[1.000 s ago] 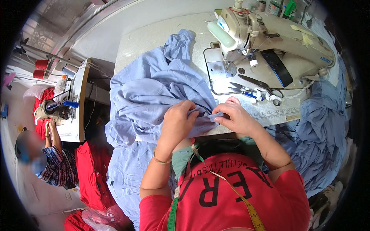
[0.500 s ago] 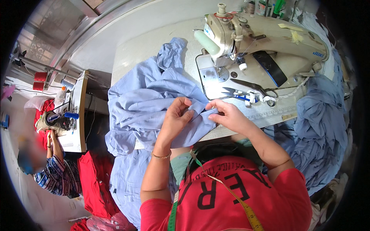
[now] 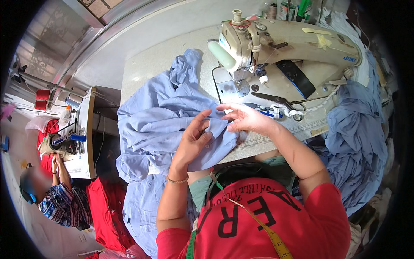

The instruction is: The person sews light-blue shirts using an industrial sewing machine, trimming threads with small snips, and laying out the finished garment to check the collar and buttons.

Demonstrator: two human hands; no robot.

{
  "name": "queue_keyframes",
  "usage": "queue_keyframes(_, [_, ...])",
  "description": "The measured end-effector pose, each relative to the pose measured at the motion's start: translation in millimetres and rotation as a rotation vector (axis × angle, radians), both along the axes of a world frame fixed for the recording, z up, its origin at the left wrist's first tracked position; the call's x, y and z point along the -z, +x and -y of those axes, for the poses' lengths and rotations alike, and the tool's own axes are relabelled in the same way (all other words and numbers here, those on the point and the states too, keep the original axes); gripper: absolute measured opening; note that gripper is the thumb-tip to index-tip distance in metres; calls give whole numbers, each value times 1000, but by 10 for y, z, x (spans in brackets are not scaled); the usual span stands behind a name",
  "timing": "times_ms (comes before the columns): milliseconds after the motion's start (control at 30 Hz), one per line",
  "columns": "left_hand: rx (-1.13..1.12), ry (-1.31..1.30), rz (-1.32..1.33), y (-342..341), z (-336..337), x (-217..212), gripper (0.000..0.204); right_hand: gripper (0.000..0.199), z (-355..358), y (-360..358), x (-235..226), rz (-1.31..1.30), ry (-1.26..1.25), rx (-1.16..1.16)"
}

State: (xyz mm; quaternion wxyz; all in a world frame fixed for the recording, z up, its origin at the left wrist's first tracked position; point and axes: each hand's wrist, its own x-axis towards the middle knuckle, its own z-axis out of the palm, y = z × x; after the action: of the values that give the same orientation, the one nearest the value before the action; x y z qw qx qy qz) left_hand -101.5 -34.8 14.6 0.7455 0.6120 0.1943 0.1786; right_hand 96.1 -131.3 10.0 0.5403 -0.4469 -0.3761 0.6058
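Note:
A light blue buttoned shirt lies crumpled on the sewing table, its front edge hanging toward my lap. My left hand holds a fold of it, thumb and fingers curled around the cloth; a small button shows just below the thumb. To the right, my right hand pinches the edge of the same fold between thumb and a finger, with the index finger stretched forward. The two hands are a short way apart, and the cloth spans between them. Part of the fingertips is hidden by fabric.
Beyond my right hand stand a sewing machine, dark scissors and a black phone-like slab. More blue garments are heaped at the right. At left, another person works at a second machine beside red cloth.
My right hand has shifted slightly left and up, its index finger now more stretched out. The left hand's fingers have opened a little around the fold. The whole view has tilted slightly.

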Motion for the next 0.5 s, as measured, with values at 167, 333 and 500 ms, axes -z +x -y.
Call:
queue_keyframes(167, [-13,143,-88,-17,9,11,58,30,-92,67,125,36,-25,-42])
queue_keyframes(333, [-201,726,-223,-101,171,-167,44,19,-115,91,160,159,0,100])
queue_keyframes(500, [-331,1199,-560,-483,394,-204,26,15,-89,61,131,297,30,235])
